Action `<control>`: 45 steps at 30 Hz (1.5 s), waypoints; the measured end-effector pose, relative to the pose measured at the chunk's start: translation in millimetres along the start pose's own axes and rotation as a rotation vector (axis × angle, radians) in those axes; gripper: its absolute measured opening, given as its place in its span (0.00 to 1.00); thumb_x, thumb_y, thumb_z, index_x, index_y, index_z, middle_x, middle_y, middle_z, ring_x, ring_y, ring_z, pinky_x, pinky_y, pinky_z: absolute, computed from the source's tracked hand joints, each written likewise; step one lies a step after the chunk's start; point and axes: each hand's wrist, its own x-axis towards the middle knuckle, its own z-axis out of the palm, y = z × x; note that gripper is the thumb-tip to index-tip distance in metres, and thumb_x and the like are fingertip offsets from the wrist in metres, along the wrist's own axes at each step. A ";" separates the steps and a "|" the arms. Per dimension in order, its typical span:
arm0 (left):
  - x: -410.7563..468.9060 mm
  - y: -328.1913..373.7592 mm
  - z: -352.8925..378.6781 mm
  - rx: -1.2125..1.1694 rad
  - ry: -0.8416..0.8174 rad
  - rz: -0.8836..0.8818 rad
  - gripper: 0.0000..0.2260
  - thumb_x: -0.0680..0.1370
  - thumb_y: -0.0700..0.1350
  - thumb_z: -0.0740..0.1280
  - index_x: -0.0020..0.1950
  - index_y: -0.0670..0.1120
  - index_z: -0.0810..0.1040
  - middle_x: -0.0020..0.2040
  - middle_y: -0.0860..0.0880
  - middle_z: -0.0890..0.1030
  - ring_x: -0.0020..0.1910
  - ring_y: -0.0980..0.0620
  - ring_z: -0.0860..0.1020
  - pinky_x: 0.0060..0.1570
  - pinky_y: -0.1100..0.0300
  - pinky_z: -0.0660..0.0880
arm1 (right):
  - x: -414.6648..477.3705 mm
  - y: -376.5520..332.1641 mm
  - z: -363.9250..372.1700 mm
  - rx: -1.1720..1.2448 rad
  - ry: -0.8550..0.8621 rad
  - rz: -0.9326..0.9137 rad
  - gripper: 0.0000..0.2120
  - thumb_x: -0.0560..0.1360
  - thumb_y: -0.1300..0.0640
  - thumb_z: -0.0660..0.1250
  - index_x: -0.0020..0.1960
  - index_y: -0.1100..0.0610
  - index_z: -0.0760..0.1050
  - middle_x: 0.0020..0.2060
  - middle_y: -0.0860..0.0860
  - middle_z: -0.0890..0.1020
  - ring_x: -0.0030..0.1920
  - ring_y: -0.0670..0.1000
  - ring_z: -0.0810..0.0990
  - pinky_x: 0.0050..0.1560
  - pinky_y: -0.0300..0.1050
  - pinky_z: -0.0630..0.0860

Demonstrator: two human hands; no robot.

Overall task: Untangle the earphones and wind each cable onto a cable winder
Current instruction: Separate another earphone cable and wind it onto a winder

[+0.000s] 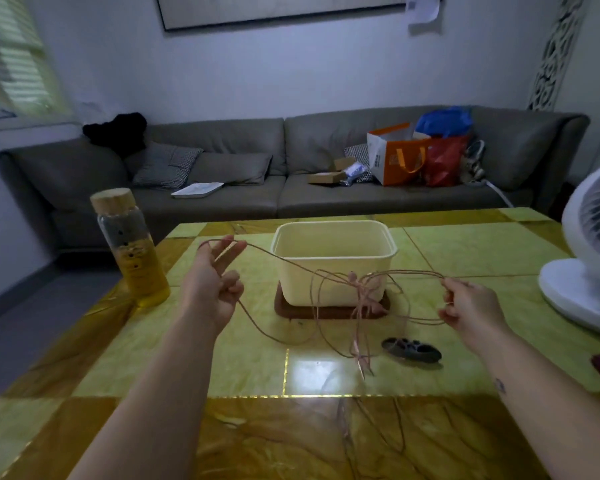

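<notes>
We are mid-untangling: our left hand (212,285) holds the earphone cable (280,259) looped over two raised fingers (231,252), our right hand (471,306) pinches its loops, and the knot (359,285) hanging between them over the table (465,254) (cable winder (411,348) unused) needs teasing apart next.

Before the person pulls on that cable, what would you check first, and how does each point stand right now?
1. The left hand holds the earphone cable: ok, a strand loops over its raised fingers.
2. The right hand holds the cable: ok, its fingers pinch several loops.
3. Cable free of knots: not ok, a tangle hangs between the hands.
4. The cable winder is ready: ok, it lies on the table near the right hand, with nothing wound on it.
5. Hanging strands clear of the cream tub: cannot tell.
6. Earbuds and plug located: cannot tell, too blurred.
</notes>
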 end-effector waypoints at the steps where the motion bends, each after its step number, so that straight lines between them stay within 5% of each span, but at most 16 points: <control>1: -0.3 7.8 4.8 -0.024 -0.012 0.015 0.18 0.84 0.55 0.52 0.58 0.46 0.76 0.55 0.47 0.83 0.21 0.59 0.58 0.23 0.67 0.57 | 2.6 -3.0 -2.1 0.008 0.029 0.008 0.05 0.80 0.62 0.60 0.52 0.63 0.74 0.32 0.53 0.69 0.28 0.50 0.65 0.32 0.44 0.70; 7: -6.7 30.8 19.4 0.067 -0.056 0.162 0.28 0.80 0.66 0.47 0.67 0.50 0.74 0.64 0.50 0.76 0.31 0.56 0.64 0.31 0.62 0.59 | 8.6 0.7 -17.2 -0.027 0.091 0.146 0.08 0.80 0.67 0.54 0.53 0.65 0.71 0.34 0.58 0.70 0.30 0.54 0.70 0.32 0.47 0.73; 12: -4.4 33.7 27.6 0.445 0.064 0.381 0.21 0.83 0.58 0.52 0.71 0.49 0.68 0.65 0.49 0.68 0.45 0.54 0.72 0.41 0.59 0.67 | 9.8 -5.4 -13.9 -0.132 0.042 0.089 0.13 0.79 0.70 0.54 0.59 0.66 0.74 0.37 0.55 0.72 0.35 0.52 0.70 0.32 0.44 0.72; 17: 12.2 17.1 10.2 0.746 0.069 0.270 0.22 0.84 0.53 0.50 0.74 0.44 0.63 0.71 0.41 0.66 0.47 0.49 0.75 0.45 0.53 0.70 | -12.5 -53.6 9.6 -0.110 -0.149 -0.149 0.08 0.82 0.59 0.57 0.55 0.60 0.73 0.44 0.55 0.80 0.31 0.49 0.70 0.35 0.43 0.73; 20: 22.4 1.5 -5.3 0.997 0.054 0.154 0.20 0.84 0.46 0.54 0.74 0.41 0.63 0.74 0.39 0.64 0.63 0.39 0.73 0.53 0.47 0.75 | -28.6 -89.9 24.8 -0.127 -0.324 -0.277 0.07 0.82 0.59 0.56 0.51 0.57 0.72 0.47 0.55 0.84 0.26 0.47 0.65 0.34 0.43 0.73; 23: 23.8 -6.9 -21.5 1.365 -0.031 -0.089 0.23 0.79 0.46 0.62 0.75 0.47 0.66 0.74 0.40 0.60 0.68 0.40 0.67 0.63 0.45 0.72 | -48.4 -120.6 38.3 -0.222 -0.441 -0.399 0.08 0.81 0.58 0.57 0.53 0.58 0.74 0.47 0.54 0.84 0.25 0.44 0.67 0.32 0.40 0.71; 26: 14.8 -3.0 -11.9 1.616 -0.091 -0.066 0.29 0.74 0.46 0.69 0.74 0.54 0.64 0.77 0.41 0.52 0.74 0.39 0.59 0.69 0.44 0.67 | -67.4 -139.3 49.4 -0.214 -0.571 -0.468 0.07 0.82 0.58 0.57 0.49 0.56 0.73 0.44 0.52 0.84 0.26 0.44 0.66 0.32 0.38 0.71; 31: -18.7 2.2 39.6 1.320 -0.431 0.468 0.23 0.77 0.50 0.69 0.71 0.54 0.69 0.68 0.56 0.68 0.67 0.55 0.67 0.65 0.56 0.68 | -86.2 -155.6 62.7 -0.134 -0.695 -0.497 0.07 0.82 0.58 0.57 0.52 0.58 0.73 0.44 0.53 0.85 0.26 0.46 0.64 0.32 0.38 0.73; 34: -29.0 1.4 61.9 1.191 -0.559 0.508 0.09 0.78 0.47 0.66 0.58 0.50 0.77 0.57 0.54 0.79 0.54 0.60 0.77 0.50 0.66 0.75 | -91.5 -162.5 66.1 -0.054 -0.734 -0.494 0.07 0.82 0.59 0.57 0.50 0.57 0.73 0.45 0.53 0.85 0.26 0.46 0.64 0.35 0.39 0.73; 39: -20.3 12.0 67.9 0.975 -0.378 0.559 0.05 0.81 0.41 0.61 0.51 0.49 0.76 0.47 0.50 0.81 0.48 0.56 0.79 0.45 0.63 0.76 | -81.0 -168.4 60.0 -0.064 -0.523 -0.555 0.06 0.81 0.57 0.59 0.47 0.54 0.74 0.40 0.51 0.83 0.26 0.44 0.68 0.35 0.40 0.70; 41: -12.1 22.7 65.5 0.926 -0.263 0.627 0.06 0.81 0.41 0.60 0.51 0.48 0.77 0.44 0.50 0.80 0.47 0.52 0.80 0.46 0.59 0.76 | -71.2 -163.9 51.8 -0.269 -0.337 -0.682 0.04 0.79 0.56 0.63 0.47 0.53 0.75 0.39 0.47 0.80 0.33 0.42 0.74 0.38 0.37 0.70; 45: 7.6 42.5 59.6 0.659 -0.126 0.540 0.09 0.82 0.45 0.60 0.44 0.48 0.76 0.37 0.46 0.76 0.38 0.49 0.76 0.51 0.48 0.77 | -54.4 -146.1 36.6 -0.673 -0.340 -0.747 0.03 0.74 0.56 0.71 0.47 0.53 0.79 0.40 0.45 0.80 0.41 0.40 0.76 0.36 0.33 0.67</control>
